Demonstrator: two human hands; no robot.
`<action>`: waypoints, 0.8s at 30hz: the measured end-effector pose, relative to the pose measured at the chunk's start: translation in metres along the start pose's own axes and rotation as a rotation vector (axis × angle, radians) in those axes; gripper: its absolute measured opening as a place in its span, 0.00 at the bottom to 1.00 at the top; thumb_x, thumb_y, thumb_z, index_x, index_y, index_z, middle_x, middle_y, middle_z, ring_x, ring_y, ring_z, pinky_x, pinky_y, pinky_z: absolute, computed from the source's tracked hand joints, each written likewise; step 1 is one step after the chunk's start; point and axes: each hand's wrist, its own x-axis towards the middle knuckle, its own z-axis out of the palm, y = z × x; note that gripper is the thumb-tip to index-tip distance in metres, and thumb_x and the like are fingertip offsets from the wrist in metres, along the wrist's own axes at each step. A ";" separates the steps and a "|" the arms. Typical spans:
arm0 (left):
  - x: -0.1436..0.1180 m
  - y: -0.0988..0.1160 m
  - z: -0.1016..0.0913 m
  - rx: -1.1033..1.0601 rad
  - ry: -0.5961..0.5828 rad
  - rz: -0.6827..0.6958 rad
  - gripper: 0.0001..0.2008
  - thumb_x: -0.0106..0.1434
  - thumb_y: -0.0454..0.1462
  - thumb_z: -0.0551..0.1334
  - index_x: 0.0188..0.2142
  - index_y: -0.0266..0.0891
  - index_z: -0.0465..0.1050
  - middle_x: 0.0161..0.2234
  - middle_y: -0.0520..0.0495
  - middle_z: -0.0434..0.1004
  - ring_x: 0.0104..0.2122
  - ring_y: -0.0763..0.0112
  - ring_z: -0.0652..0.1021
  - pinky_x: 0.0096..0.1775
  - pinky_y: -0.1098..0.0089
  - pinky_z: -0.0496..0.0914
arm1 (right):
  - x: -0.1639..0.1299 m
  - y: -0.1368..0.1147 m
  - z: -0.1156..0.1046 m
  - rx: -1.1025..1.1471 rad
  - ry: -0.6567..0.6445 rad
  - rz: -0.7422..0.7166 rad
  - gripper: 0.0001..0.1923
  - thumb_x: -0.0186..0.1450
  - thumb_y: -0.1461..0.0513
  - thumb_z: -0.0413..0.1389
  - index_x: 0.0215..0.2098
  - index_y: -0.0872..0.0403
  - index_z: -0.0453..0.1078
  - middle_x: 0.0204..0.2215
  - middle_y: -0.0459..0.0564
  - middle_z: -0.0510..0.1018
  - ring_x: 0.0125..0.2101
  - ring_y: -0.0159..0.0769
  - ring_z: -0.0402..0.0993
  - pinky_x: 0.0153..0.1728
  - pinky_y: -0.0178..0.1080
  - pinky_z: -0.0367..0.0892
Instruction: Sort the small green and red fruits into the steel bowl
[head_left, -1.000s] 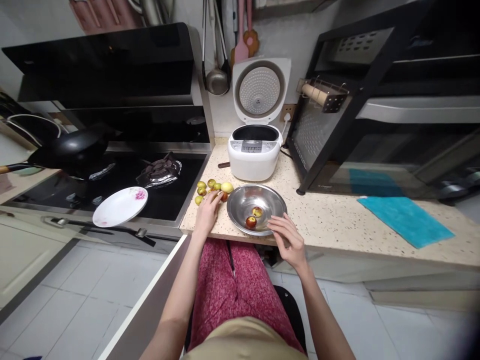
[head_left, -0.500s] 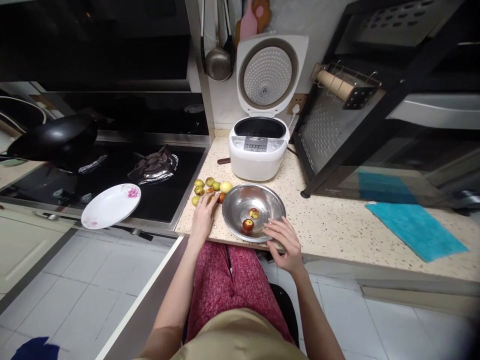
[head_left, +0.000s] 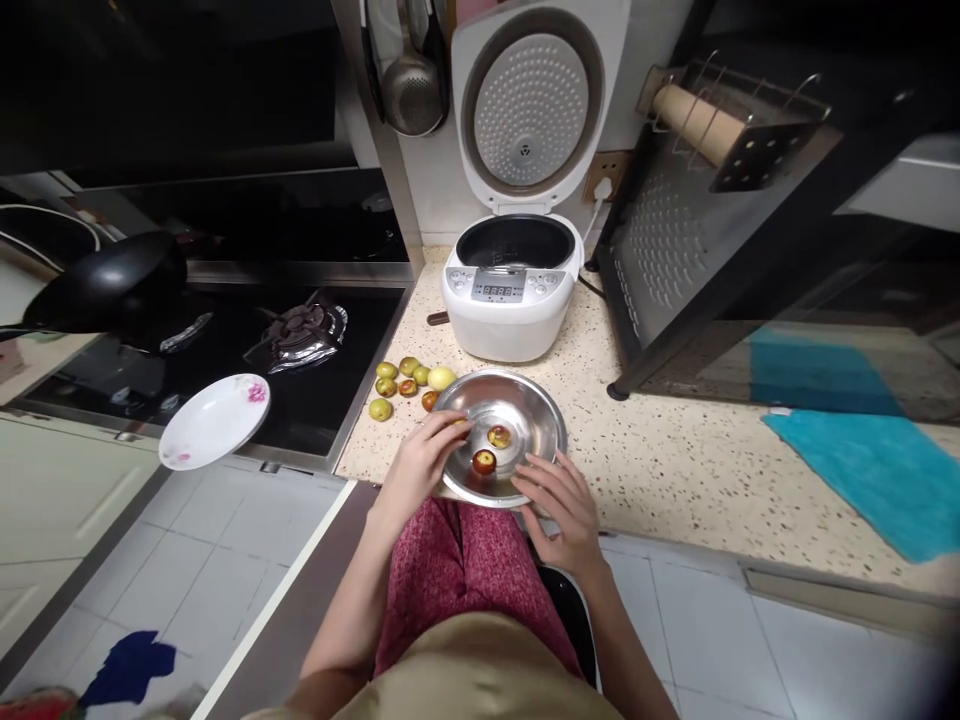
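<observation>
A stainless steel bowl (head_left: 531,400) stands at the counter's front edge with two red-and-yellow jujubes in it, one a darker red jujube (head_left: 484,462). My left hand (head_left: 420,460) is over the bowl's left rim, fingertips pinched on a jujube (head_left: 460,423) that is mostly covered by the fingers. On the right side, my right hand (head_left: 561,508) grips the bowl's rim, fingers inside and thumb outside. Left of the bowl lie several green and brownish jujubes (head_left: 385,387), with a larger pale yellow-green fruit (head_left: 441,378) beside them.
Behind the bowl stands a white rice cooker (head_left: 510,318), its lid up. A flowered white plate (head_left: 217,425) rests at the hob's front edge; a black wok (head_left: 112,285) sits farther left. To the right are a black rack (head_left: 660,270) and a turquoise cloth (head_left: 870,470).
My left hand has moved right from the jujubes on the counter to over the bowl, now with a jujube in its fingertips. My right hand stays at the bowl's rim. The view has shifted slightly.
</observation>
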 end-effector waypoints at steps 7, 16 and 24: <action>0.013 0.000 -0.005 0.066 -0.246 -0.080 0.13 0.71 0.29 0.60 0.51 0.42 0.78 0.53 0.45 0.81 0.51 0.61 0.82 0.54 0.58 0.78 | 0.002 -0.001 0.000 -0.019 0.009 -0.007 0.19 0.64 0.69 0.58 0.52 0.52 0.76 0.48 0.51 0.85 0.55 0.44 0.79 0.65 0.54 0.66; 0.028 -0.006 -0.007 0.115 -0.346 0.011 0.15 0.68 0.26 0.62 0.50 0.40 0.79 0.51 0.46 0.82 0.48 0.60 0.83 0.50 0.60 0.80 | -0.003 -0.004 0.000 -0.044 -0.035 0.024 0.21 0.65 0.68 0.57 0.55 0.49 0.74 0.48 0.50 0.84 0.57 0.45 0.78 0.65 0.56 0.64; 0.038 0.000 -0.004 0.166 -0.431 0.023 0.15 0.67 0.25 0.60 0.48 0.40 0.80 0.50 0.46 0.83 0.47 0.59 0.84 0.46 0.63 0.79 | -0.007 -0.011 0.000 -0.036 -0.040 0.100 0.19 0.67 0.66 0.57 0.55 0.48 0.74 0.49 0.50 0.84 0.58 0.46 0.77 0.67 0.61 0.61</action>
